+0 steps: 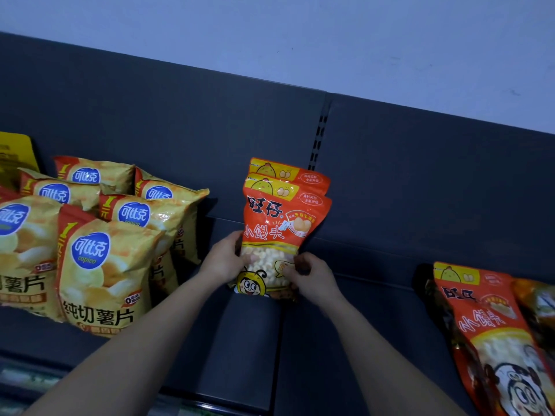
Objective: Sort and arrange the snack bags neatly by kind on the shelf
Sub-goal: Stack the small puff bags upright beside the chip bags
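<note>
An orange bag of small round puffs [277, 232] stands upright at the middle of the dark shelf [246, 349]. A second orange bag of the same kind [288, 171] stands right behind it, only its top showing. My left hand [223, 259] grips the front bag's lower left edge. My right hand [309, 276] grips its lower right edge. Several yellow potato chip bags [102, 268] stand in rows at the left. Another orange puff bag [492, 340] lies tilted at the right.
A dark brown snack bag [537, 304] lies partly under the right orange bag. A yellow package [15, 154] shows at the far left. The shelf's dark back panel [420, 181] has a slotted upright post [318, 142]. Bare shelf lies between the groups.
</note>
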A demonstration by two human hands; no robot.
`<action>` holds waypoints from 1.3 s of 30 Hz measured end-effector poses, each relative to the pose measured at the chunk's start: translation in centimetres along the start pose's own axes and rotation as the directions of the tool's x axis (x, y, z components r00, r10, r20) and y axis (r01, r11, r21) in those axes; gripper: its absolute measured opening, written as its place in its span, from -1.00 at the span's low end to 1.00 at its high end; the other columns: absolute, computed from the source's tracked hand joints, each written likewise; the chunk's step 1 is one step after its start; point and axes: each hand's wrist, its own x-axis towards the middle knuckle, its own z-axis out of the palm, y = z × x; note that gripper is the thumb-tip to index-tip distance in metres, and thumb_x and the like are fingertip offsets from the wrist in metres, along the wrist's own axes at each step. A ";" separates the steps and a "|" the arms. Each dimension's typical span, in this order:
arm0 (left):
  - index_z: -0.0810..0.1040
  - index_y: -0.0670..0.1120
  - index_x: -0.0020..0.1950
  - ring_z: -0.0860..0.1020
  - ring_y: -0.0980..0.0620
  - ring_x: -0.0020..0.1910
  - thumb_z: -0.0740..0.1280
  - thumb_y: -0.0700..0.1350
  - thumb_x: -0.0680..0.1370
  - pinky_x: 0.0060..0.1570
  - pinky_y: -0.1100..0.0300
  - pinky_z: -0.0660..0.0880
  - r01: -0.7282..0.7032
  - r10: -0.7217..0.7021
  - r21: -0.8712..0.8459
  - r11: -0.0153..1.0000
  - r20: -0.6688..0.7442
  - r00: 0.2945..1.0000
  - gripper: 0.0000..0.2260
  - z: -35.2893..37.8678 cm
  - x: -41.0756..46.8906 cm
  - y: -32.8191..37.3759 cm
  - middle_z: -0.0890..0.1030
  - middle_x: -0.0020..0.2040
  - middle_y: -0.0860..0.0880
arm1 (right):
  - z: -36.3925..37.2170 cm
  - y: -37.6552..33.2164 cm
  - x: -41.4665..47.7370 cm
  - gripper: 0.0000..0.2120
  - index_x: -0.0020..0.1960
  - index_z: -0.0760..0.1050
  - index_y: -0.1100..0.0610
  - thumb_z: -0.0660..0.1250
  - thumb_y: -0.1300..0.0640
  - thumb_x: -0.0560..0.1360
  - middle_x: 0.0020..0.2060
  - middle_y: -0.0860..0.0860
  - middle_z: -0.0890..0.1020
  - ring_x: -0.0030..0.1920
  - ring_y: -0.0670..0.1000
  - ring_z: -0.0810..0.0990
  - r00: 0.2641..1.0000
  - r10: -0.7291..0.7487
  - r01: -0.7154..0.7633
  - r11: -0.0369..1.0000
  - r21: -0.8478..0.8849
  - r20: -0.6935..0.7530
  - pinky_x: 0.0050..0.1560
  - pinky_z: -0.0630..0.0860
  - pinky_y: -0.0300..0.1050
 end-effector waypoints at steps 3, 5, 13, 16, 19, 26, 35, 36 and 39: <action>0.45 -0.06 0.35 0.56 -0.04 0.11 0.44 -0.14 0.50 0.09 0.02 0.52 0.002 -0.002 0.022 1.000 -0.001 1.000 -0.57 0.0 -0.1 0.1 0.60 0.17 -0.05 | -0.5 -0.9 -0.8 -0.88 0.07 0.58 0.07 0.34 0.11 0.54 0.00 -0.04 0.66 -0.01 -0.04 0.61 1.000 0.005 -0.008 0.989 0.149 0.026 -0.11 0.49 -0.21; 0.47 -0.07 0.33 0.57 -0.04 0.09 0.44 -0.15 0.49 0.08 0.03 0.53 0.002 -0.003 0.035 0.999 0.003 1.000 -0.58 0.0 0.0 0.2 0.62 0.16 -0.06 | -0.8 -1.7 -1.1 -0.82 0.00 0.59 0.06 0.21 0.21 0.57 -0.09 -0.07 0.65 -0.09 -0.10 0.58 0.998 0.042 -0.054 0.961 0.271 0.052 -0.18 0.45 -0.25; 0.52 -0.08 0.29 0.54 0.02 -0.02 0.44 -0.18 0.49 -0.03 0.16 0.48 -0.034 0.033 0.083 0.996 0.007 0.999 -0.63 -0.3 0.0 0.6 0.63 0.13 -0.06 | -0.5 -2.1 0.1 -0.73 -0.15 0.63 -0.06 0.30 0.26 0.56 -0.11 -0.05 0.71 -0.02 0.00 0.66 0.997 -0.039 0.055 0.969 0.242 -0.070 -0.01 0.60 -0.06; 0.52 -0.08 0.28 0.54 0.03 -0.02 0.44 -0.17 0.49 -0.05 0.17 0.46 -0.035 0.035 0.109 0.993 0.006 0.999 -0.64 -0.3 0.0 0.7 0.63 0.12 -0.04 | -0.3 -2.3 0.4 -0.76 -0.18 0.66 0.03 0.30 0.27 0.53 -0.16 0.02 0.72 -0.12 0.01 0.65 0.995 -0.009 0.031 0.973 0.227 -0.096 -0.09 0.57 -0.05; 0.52 -0.08 0.27 0.54 0.02 -0.01 0.45 -0.15 0.48 -0.05 0.16 0.47 -0.033 0.032 0.114 0.993 0.010 0.999 -0.64 -0.3 0.2 0.7 0.63 0.12 -0.04 | -0.2 -2.3 1.0 -0.79 -0.23 0.65 0.09 0.31 0.26 0.49 -0.22 0.04 0.70 -0.22 -0.03 0.59 0.986 0.071 -0.033 0.971 0.235 -0.152 -0.20 0.53 -0.06; 0.51 -0.08 0.20 0.56 -0.01 0.02 0.49 -0.14 0.45 0.03 0.03 0.53 0.008 -0.008 0.061 0.998 -0.001 1.000 -0.65 -0.4 0.4 0.5 0.61 0.06 -0.02 | -1.2 -1.7 2.7 -0.84 -0.08 0.60 0.03 0.24 0.13 0.54 -0.14 -0.01 0.66 -0.12 0.06 0.64 0.935 0.119 -0.121 0.992 0.015 -0.333 -0.09 0.64 0.10; 0.42 -0.09 0.33 0.57 -0.05 0.12 0.48 -0.18 0.45 0.11 0.01 0.52 0.008 -0.008 0.006 1.000 0.027 1.000 -0.51 -0.6 0.3 1.1 0.60 0.18 -0.04 | -1.7 -1.9 2.1 -0.92 -0.02 0.55 0.00 0.27 0.10 0.56 -0.11 -0.06 0.63 -0.07 0.01 0.63 0.958 0.056 -0.064 0.998 -0.021 -0.283 -0.02 0.62 0.14; 0.40 -0.09 0.36 0.56 -0.05 0.13 0.49 -0.19 0.44 0.11 0.03 0.51 0.007 -0.007 -0.016 1.000 0.023 1.000 -0.48 -0.6 0.3 1.3 0.59 0.20 -0.04 | -1.6 -1.8 2.0 -0.93 -0.03 0.54 -0.02 0.28 0.09 0.56 -0.12 -0.07 0.63 -0.07 0.01 0.63 0.961 0.040 -0.050 0.998 -0.029 -0.273 -0.02 0.62 0.14; 0.32 -0.09 0.41 0.52 0.02 0.13 0.50 -0.18 0.43 0.08 0.08 0.47 -0.009 0.008 -0.046 0.999 -0.010 1.000 -0.39 -0.6 0.1 2.0 0.53 0.19 0.02 | -2.0 -2.0 1.5 -0.95 -0.03 0.52 -0.03 0.30 0.10 0.56 -0.14 -0.09 0.62 -0.10 -0.03 0.62 0.966 0.006 -0.023 0.998 -0.064 -0.258 -0.02 0.62 0.10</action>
